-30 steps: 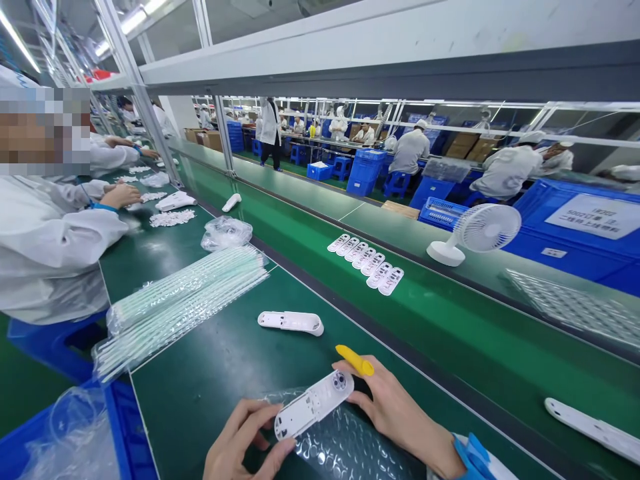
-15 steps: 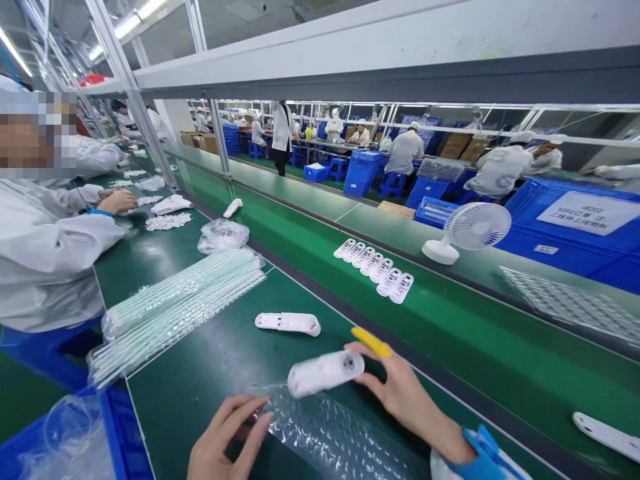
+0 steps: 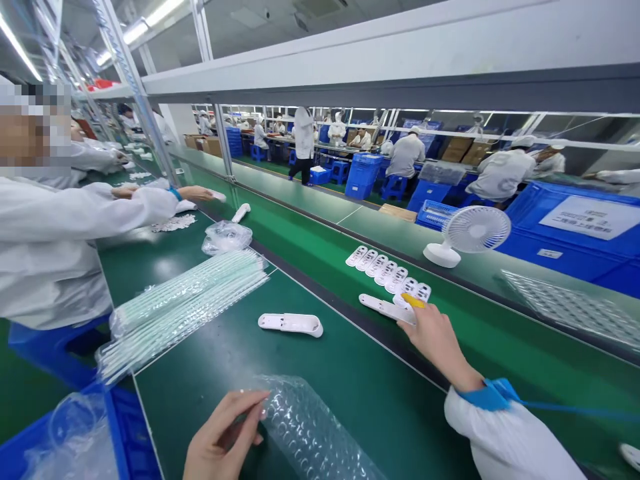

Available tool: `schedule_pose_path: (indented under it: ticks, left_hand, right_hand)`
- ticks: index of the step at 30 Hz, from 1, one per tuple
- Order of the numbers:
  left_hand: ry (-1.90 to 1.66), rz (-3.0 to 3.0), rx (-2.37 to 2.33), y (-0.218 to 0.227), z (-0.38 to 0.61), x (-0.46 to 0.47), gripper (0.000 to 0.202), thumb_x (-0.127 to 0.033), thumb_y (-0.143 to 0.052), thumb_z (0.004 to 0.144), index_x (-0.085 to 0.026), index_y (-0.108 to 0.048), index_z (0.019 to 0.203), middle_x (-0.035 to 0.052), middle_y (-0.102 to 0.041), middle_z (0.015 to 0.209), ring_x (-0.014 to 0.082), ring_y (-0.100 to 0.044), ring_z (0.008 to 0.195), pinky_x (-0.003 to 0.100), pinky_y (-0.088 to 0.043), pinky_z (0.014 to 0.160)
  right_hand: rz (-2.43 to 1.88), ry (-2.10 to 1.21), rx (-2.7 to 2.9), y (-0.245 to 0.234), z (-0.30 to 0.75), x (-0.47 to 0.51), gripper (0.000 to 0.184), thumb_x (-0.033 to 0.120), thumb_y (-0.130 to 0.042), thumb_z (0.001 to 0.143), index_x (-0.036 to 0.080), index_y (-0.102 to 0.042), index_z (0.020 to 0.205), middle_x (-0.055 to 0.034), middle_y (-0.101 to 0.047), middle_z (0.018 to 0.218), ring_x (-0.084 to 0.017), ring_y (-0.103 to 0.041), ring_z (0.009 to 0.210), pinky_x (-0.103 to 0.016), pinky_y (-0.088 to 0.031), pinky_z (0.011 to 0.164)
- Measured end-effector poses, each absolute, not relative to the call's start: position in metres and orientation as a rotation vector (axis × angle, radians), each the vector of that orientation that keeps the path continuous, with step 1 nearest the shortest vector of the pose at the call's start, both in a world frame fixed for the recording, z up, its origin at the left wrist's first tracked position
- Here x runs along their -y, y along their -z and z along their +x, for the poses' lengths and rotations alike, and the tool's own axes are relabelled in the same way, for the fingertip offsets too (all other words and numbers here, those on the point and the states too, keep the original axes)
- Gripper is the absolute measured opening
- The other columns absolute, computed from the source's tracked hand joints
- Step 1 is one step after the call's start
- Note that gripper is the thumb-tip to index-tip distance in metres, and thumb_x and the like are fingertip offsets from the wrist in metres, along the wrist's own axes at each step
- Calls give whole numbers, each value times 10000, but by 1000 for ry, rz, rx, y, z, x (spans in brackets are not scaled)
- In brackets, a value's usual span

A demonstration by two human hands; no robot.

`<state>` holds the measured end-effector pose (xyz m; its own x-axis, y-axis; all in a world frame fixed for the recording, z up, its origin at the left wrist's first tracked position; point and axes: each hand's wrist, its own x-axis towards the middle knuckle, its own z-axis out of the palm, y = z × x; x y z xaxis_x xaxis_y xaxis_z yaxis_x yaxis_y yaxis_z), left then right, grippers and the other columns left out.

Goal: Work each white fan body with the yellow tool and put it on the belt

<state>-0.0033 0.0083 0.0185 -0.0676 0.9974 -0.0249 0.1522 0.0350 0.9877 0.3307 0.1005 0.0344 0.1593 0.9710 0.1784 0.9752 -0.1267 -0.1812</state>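
My left hand (image 3: 227,433) pinches the edge of a clear bubble-wrap bag (image 3: 313,427) above the bench's near edge. Stretched out over the green belt, my right hand (image 3: 433,333) grips one end of a white plastic housing (image 3: 383,308). A yellow finger cot (image 3: 413,301) covers a fingertip of that hand. Just beyond it, several white oval panels with dark markings (image 3: 385,268) lie in an overlapping row on the belt. Another white housing (image 3: 291,324), its hollow side up, rests on the dark green bench between my hands and the bundled sticks.
Bundled pale green sticks (image 3: 185,293) in clear plastic lie left, with a crumpled clear bag (image 3: 227,237) behind. A white fan (image 3: 470,233) and a clear blister tray (image 3: 570,310) stand beyond the belt. A co-worker's hand (image 3: 197,193) reaches over it. A blue bin (image 3: 127,427) sits lower left.
My right hand has carried the white housing from above the bubble wrap out to the belt. The panels have shifted right. The co-worker's arm now extends toward the belt with a white piece.
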Motion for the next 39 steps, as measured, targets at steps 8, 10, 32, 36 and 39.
schedule_pose_path:
  ticks: [8, 10, 32, 36, 39]
  left_hand:
    - [-1233, 878, -1294, -19, 8, -5, 694, -342, -693, 668, -205, -376, 1270, 6, -625, 751, 156, -584, 630, 252, -526, 497]
    - [-1181, 858, -1249, -19, 8, -6, 700, -335, -699, 666, -161, -354, 1250, 17, -640, 735, 161, -596, 634, 265, -536, 536]
    - [-1147, 1135, -1320, -12, 0, 4, 449, -356, -577, 773, -212, -393, 1156, -12, -622, 719, 133, -583, 626, 225, -519, 609]
    - [-1121, 1088, -1366, -9, -13, 3, 437, -367, -562, 783, -234, -406, 1169, -8, -600, 761, 153, -605, 682, 248, -527, 637]
    - [-1108, 1025, -1349, -8, -18, 2, 414, -376, -578, 769, -240, -461, 1142, -3, -586, 767, 173, -617, 707, 256, -529, 612]
  right_hand:
    - [-1221, -503, 2057, -55, 194, -27, 141, 183, -452, 830, 195, -589, 860, -48, -588, 840, -165, -536, 758, -307, -452, 661]
    - [-1229, -493, 2052, -52, 172, -19, 140, 152, -452, 818, 194, -585, 821, -37, -575, 784, -160, -506, 702, -310, -419, 623]
    - [-1319, -523, 2018, -40, 161, -27, 125, 115, -511, 750, 198, -590, 701, -7, -591, 707, -161, -515, 687, -304, -386, 628]
    - [-1348, -502, 2011, -41, 189, -59, 115, 152, -508, 797, 182, -615, 768, -64, -600, 935, -198, -525, 867, -364, -418, 756]
    - [-1348, -362, 2243, -36, 202, -82, 108, 158, -528, 788, 178, -630, 755, -84, -492, 1210, -263, -422, 1089, -445, -375, 855]
